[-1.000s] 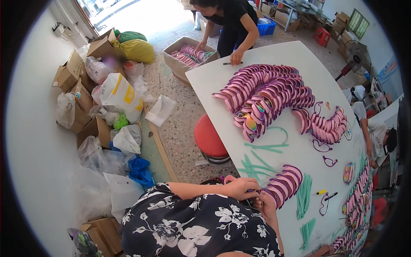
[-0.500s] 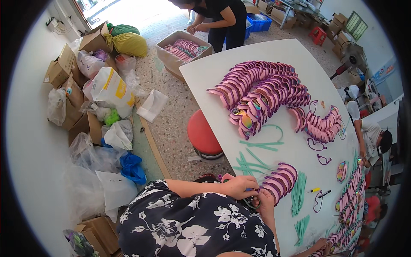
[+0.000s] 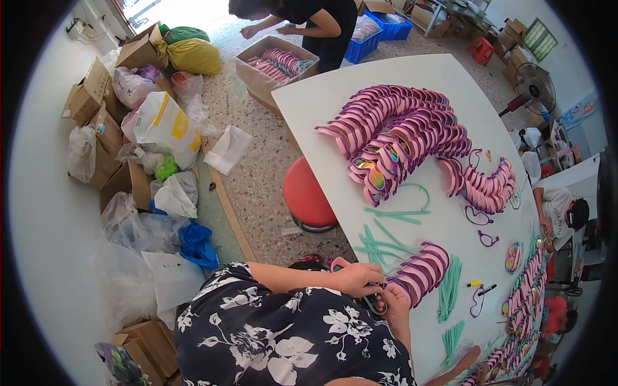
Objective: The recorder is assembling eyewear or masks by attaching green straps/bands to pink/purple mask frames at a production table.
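Note:
My left hand (image 3: pixel 359 279) and my right hand (image 3: pixel 395 301) meet at the table's near edge. Both are closed, fingers pinched together on a pair of pink swim goggles (image 3: pixel 337 263) with a green strap (image 3: pixel 371 302). The fingers cover most of the goggles; a pink end sticks out left of my left hand. Just beyond my right hand lies a curved row of pink and purple goggles (image 3: pixel 425 273). Loose green straps (image 3: pixel 376 248) are spread past my left hand. To the right sit a bundle of green straps (image 3: pixel 450 289) and a smaller bundle (image 3: pixel 452 338).
Large stacks of goggles (image 3: pixel 412 138) cover the far part of the white table (image 3: pixel 309 103). A yellow marker (image 3: pixel 474 284) lies at right. Left of the table stands a red stool (image 3: pixel 306 193). A person in black (image 3: pixel 322 29) bends over a box (image 3: pixel 251 77). A co-worker's hand (image 3: pixel 468 358) reaches in lower right.
My hands stay pinched together in nearly the same place. The person in black has shifted left, hands now apart. The co-worker's hand at lower right has moved up near the smaller strap bundle.

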`<state>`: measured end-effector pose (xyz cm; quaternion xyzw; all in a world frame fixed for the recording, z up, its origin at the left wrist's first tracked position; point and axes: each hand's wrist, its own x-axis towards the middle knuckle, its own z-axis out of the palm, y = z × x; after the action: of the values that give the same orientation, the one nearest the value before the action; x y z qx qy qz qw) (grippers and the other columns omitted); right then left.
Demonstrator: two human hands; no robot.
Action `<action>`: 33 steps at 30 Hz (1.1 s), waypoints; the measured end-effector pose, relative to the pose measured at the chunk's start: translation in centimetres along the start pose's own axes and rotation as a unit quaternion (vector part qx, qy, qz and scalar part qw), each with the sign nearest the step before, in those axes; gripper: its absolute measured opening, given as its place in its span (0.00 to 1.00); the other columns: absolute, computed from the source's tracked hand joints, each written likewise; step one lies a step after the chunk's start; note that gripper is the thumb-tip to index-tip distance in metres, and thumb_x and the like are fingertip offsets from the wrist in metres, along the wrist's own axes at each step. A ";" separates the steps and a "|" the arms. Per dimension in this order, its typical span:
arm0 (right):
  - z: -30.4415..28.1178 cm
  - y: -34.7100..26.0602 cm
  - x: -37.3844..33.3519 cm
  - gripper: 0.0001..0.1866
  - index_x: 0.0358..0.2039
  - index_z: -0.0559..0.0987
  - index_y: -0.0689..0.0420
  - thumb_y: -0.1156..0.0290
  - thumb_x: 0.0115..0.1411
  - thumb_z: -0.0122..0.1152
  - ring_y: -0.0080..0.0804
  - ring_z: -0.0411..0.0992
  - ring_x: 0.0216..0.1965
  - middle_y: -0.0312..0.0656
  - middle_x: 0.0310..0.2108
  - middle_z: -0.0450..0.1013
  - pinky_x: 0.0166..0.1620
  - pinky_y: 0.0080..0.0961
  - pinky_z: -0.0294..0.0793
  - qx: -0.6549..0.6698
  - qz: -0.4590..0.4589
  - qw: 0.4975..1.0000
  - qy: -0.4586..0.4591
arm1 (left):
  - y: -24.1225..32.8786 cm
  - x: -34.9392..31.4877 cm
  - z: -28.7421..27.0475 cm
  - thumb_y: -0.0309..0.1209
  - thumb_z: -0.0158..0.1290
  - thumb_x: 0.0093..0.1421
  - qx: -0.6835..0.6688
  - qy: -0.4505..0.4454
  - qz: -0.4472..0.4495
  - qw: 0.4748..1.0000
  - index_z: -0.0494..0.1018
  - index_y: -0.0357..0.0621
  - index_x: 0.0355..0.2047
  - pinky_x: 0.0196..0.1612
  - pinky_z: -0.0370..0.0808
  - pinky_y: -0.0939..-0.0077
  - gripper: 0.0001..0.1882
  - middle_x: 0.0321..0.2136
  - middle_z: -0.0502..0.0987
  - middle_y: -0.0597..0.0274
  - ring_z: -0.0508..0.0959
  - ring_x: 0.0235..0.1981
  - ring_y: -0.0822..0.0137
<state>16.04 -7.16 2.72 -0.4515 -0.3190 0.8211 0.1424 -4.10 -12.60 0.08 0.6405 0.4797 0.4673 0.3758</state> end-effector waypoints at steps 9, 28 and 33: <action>-0.3 0.6 0.8 0.05 0.35 0.74 0.59 0.73 0.62 0.58 0.20 0.66 0.22 0.37 0.26 0.72 0.26 0.17 0.66 0.078 0.009 0.996 -0.043 | 0.2 -0.2 -0.7 0.31 0.58 0.57 -0.051 0.011 -0.011 0.999 0.77 0.38 0.38 0.40 0.76 0.68 0.11 0.35 0.77 0.54 0.79 0.37 0.55; 0.1 -0.7 0.6 0.03 0.36 0.74 0.60 0.76 0.62 0.55 0.20 0.69 0.23 0.38 0.28 0.73 0.27 0.16 0.68 0.028 0.039 0.999 -0.001 | -0.1 0.0 0.1 0.31 0.58 0.57 -0.026 0.010 0.006 1.000 0.77 0.39 0.36 0.40 0.75 0.69 0.10 0.35 0.77 0.57 0.79 0.37 0.57; -0.4 -0.8 0.7 0.03 0.35 0.74 0.60 0.76 0.62 0.55 0.19 0.68 0.23 0.38 0.27 0.73 0.26 0.15 0.67 -0.001 0.035 0.999 0.010 | 0.0 0.3 0.3 0.31 0.58 0.57 -0.029 0.009 0.011 0.999 0.77 0.39 0.37 0.40 0.75 0.69 0.10 0.35 0.77 0.57 0.79 0.37 0.57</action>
<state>15.93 -6.00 2.59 -0.4708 -0.3021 0.8206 0.1169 -3.74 -12.36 0.05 0.6304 0.4624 0.4908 0.3845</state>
